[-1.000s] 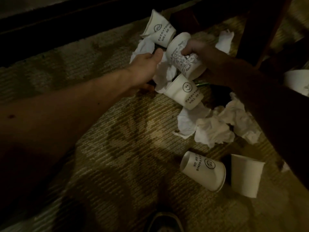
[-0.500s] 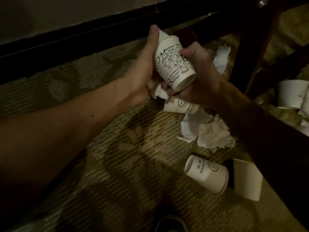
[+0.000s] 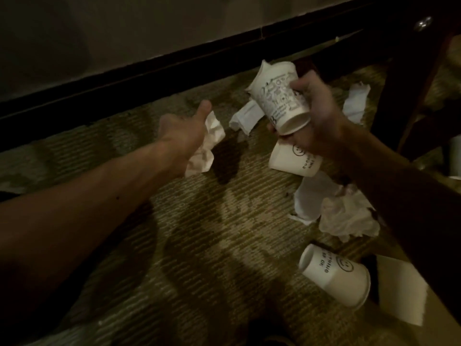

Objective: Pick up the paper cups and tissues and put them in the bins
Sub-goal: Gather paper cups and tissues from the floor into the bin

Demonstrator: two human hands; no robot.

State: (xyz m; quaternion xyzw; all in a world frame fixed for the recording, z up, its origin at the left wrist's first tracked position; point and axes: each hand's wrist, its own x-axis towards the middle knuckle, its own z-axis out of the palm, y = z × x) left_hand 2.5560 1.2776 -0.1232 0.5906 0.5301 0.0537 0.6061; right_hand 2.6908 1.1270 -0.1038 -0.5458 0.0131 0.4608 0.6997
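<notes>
Your left hand (image 3: pixel 182 138) has come away from the printed cup (image 3: pixel 279 101) it pressed against half a second ago. It now sits left of centre, thumb up, fingers curled round a crumpled tissue (image 3: pixel 212 143). Your right hand (image 3: pixel 316 126) alone grips the printed cup, tilted, right of centre. A folded tissue (image 3: pixel 245 116) lies on the carpet (image 3: pixel 149 245) between the hands. A smiley cup (image 3: pixel 289 162) lies just below the right hand. Loose tissues (image 3: pixel 346 218) and a second smiley cup (image 3: pixel 334 273) lie at lower right.
</notes>
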